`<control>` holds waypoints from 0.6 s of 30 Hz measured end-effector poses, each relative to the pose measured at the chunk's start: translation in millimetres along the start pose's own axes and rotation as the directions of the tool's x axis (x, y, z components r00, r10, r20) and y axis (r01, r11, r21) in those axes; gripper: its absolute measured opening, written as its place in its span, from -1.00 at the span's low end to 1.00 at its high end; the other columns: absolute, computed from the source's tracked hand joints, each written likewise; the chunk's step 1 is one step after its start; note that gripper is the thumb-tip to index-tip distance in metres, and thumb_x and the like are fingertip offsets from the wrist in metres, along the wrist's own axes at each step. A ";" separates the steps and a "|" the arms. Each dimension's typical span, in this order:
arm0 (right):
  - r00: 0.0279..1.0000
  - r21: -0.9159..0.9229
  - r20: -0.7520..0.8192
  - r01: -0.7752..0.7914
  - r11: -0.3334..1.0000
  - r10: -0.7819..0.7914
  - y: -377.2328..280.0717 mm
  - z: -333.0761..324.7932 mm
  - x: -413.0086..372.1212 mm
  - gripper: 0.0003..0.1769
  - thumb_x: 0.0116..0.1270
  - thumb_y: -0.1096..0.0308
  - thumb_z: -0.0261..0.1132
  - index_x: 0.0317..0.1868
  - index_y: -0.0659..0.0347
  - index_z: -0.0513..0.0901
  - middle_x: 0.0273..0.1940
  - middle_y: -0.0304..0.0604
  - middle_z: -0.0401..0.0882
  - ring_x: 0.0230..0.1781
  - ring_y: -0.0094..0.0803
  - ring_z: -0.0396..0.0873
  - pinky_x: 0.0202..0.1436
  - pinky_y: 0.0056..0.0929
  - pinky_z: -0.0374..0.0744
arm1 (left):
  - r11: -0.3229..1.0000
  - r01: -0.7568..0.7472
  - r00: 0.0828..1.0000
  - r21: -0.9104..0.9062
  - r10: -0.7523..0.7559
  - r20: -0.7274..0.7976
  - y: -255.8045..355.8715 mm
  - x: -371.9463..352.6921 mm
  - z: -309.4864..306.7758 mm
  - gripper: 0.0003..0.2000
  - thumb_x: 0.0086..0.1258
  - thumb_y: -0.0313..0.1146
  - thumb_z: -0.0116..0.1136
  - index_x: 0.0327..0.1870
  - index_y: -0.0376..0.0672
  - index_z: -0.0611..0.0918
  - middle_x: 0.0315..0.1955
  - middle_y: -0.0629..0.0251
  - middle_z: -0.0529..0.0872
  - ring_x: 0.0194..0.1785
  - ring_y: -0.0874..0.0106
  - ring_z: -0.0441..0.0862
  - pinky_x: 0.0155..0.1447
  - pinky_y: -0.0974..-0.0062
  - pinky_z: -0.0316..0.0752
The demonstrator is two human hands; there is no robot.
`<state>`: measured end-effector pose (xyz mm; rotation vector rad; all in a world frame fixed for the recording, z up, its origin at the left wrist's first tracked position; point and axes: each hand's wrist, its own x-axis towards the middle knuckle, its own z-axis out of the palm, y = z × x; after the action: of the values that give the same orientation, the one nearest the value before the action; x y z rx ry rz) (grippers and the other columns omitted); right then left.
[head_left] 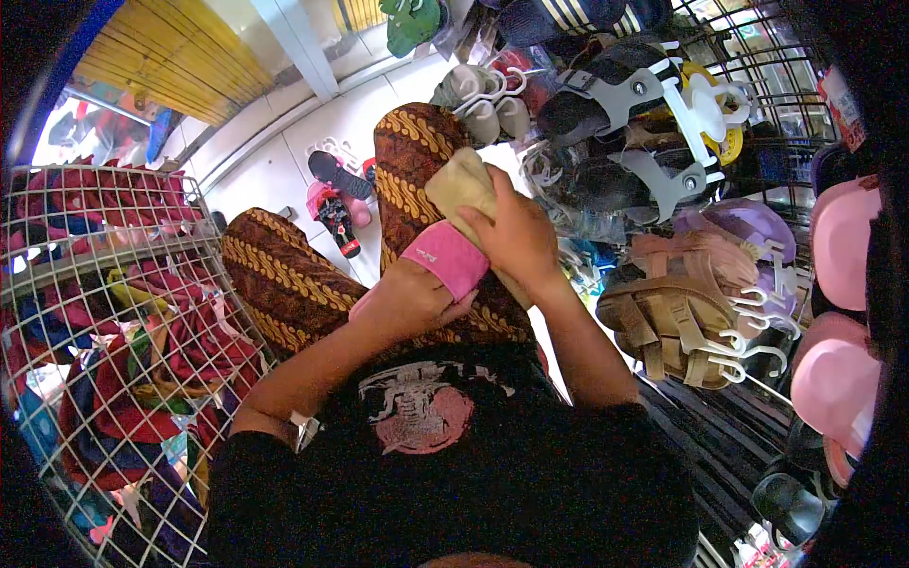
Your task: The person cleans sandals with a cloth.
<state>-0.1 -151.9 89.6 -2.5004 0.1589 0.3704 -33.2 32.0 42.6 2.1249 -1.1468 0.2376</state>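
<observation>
Above my lap, my left hand has its fingers tucked under the wide band of a pink slide sandal. Small lettering shows on that band, and most of the sole is hidden by my hand. My right hand is closed on a folded beige cloth, thumb on top. The cloth lies right beside the pink band, against the sandal's front end; exact contact is hard to make out. Brown patterned trousers cover my legs underneath.
Several loose sandals lie on the white tiled floor ahead. To the left stands a wire basket full of coloured items. On the right, sandals on hangers crowd a wire rack, with pink footwear at the far edge.
</observation>
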 end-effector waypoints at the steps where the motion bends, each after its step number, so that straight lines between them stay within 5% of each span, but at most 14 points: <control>1: 0.999 0.009 -0.036 0.011 1.000 -0.011 -0.8 3.0 3.5 -0.28 0.27 -0.01 0.34 0.33 0.08 0.27 -0.04 0.27 0.61 -0.01 0.28 0.57 0.01 0.07 0.53 | 1.000 0.007 1.000 0.000 -0.007 0.007 -0.1 -0.8 -1.7 -0.79 0.17 -0.23 0.36 -0.25 -0.14 0.72 -0.44 0.26 0.72 -0.33 0.26 0.72 -0.20 0.30 0.63; 7: 0.977 -0.084 0.205 -0.049 0.995 0.066 11.1 -27.4 -23.1 -0.32 0.28 -0.01 0.33 0.31 0.06 0.33 -0.03 0.19 0.62 0.02 0.21 0.56 0.03 0.05 0.52 | 1.000 -0.016 0.999 -0.017 0.015 -0.042 -2.0 -0.8 -3.6 -0.81 0.15 -0.25 0.37 -0.29 -0.13 0.72 -0.43 0.28 0.73 -0.35 0.30 0.72 -0.23 0.33 0.63; 13: 0.994 -0.111 -0.104 0.023 0.994 -0.035 -19.8 4.6 6.1 -0.31 0.28 -0.05 0.32 0.30 0.11 0.35 -0.03 0.16 0.63 -0.01 0.20 0.58 0.03 0.04 0.52 | 0.999 -0.029 1.000 -0.026 0.029 0.002 -2.4 -6.6 1.7 -0.81 0.16 -0.23 0.37 -0.32 -0.13 0.71 -0.43 0.31 0.73 -0.32 0.32 0.72 -0.20 0.36 0.62; 18: 1.000 -0.064 -0.007 -0.015 0.998 0.014 -1.3 2.0 -1.5 -0.29 0.28 -0.13 0.29 0.28 0.12 0.38 -0.06 0.17 0.64 -0.02 0.21 0.58 0.04 0.04 0.52 | 1.000 -0.025 1.000 -0.011 0.025 0.004 -1.0 -5.4 -4.6 -0.79 0.16 -0.21 0.36 -0.29 -0.13 0.71 -0.41 0.30 0.73 -0.29 0.32 0.72 -0.15 0.36 0.62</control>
<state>-1.7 -149.6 89.2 -2.5656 0.1704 0.3787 -34.9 39.0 43.1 2.1033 -1.1753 0.2386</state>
